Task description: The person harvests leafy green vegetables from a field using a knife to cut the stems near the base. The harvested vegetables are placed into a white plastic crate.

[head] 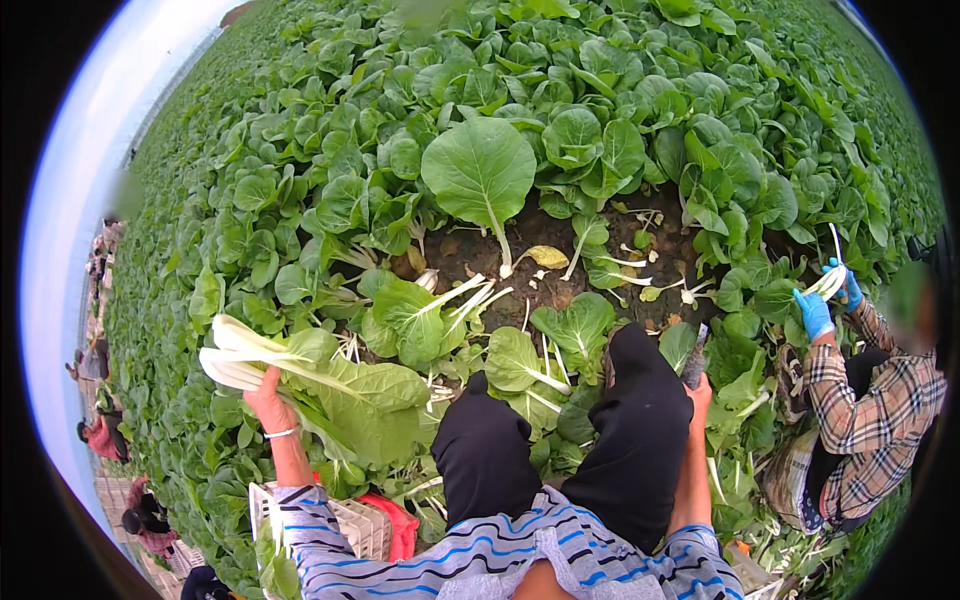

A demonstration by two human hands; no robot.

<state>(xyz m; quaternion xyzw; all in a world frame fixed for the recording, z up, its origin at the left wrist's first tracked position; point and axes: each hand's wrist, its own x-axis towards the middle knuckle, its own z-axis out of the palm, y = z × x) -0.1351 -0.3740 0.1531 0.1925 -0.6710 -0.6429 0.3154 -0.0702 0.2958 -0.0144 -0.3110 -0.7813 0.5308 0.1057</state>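
My left hand (270,401) grips a leafy head of bok choy (360,394) by its stalks. Its thick white stems (244,356) point left and its broad green leaves spread right, over the ground. Beside my right knee, my right hand (701,397) is closed around the dark, wrapped-looking handle of a knife (695,364). Only a short piece of the blade shows, pointing away from me. Cut outer leaves with white stems (420,311) lie on the soil (525,289) before my knees. One large upright leaf (480,169) stands at the edge of the uncut plants.
Dense bok choy rows (525,60) fill the field ahead. Behind my left arm stands a plastic crate (364,525) with a red bag (397,529). At right, a co-worker in a plaid shirt (877,420) and blue gloves handles a plant. Several people work at far left.
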